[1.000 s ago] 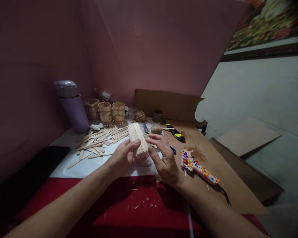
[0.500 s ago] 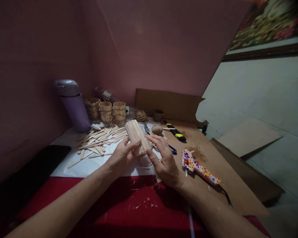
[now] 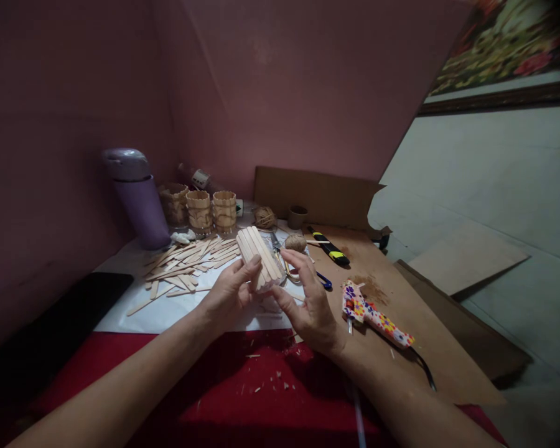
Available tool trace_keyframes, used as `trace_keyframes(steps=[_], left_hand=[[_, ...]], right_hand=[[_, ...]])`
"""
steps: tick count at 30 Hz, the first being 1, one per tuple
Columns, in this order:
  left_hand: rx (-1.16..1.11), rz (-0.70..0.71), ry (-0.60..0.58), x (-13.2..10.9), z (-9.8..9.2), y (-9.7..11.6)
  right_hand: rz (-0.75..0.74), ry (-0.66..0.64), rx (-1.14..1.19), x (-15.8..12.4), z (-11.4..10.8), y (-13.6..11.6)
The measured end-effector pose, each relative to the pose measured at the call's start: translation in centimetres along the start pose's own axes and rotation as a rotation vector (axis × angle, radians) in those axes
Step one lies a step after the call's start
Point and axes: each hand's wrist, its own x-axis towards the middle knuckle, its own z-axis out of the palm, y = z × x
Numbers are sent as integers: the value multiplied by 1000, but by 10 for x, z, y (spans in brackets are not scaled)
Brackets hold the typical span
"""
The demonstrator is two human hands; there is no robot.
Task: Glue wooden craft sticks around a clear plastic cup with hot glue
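Observation:
My left hand [image 3: 236, 289] grips a clear cup-like piece [image 3: 277, 274] with pale wooden craft sticks [image 3: 257, 252] set side by side along it. It is tilted, and its clear edge shows at the right and lower end. The left thumb presses on the sticks; the other left fingers are mostly hidden behind. Just right of the piece is my right hand [image 3: 310, 305], fingers apart and curved. Its thumb tip is close to the lower edge; whether it touches I cannot tell. Loose craft sticks [image 3: 182, 267] lie in a heap on white paper [image 3: 116, 314] to the left.
A flowered glue gun [image 3: 376, 317] and a black-yellow cutter knife [image 3: 330, 246] lie on cardboard [image 3: 429, 354] at right. Behind are twine balls [image 3: 295, 243], scissors [image 3: 292, 272], stick-covered cups [image 3: 224, 213] and a purple bottle [image 3: 142, 208]. Wood scraps dot the red cloth [image 3: 242, 398].
My right fingers and thumb have drawn slightly away from the stick-covered piece, showing more of its clear edge. The piece has turned a little in my left hand, whose thumb has shifted slightly.

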Motion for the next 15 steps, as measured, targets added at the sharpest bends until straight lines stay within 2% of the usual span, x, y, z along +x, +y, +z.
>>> trace_keyframes(steps=[4,13,15], left_hand=[[5,17,23,2,-2,-2],[57,32,47,3,-4,-5],[25,-5,1,3,-5,-5]], right_hand=[[-108,50,-65,0,0,0],[-193,73,-184,0,-2,2],[-220,74,-220,-1,-2,2]])
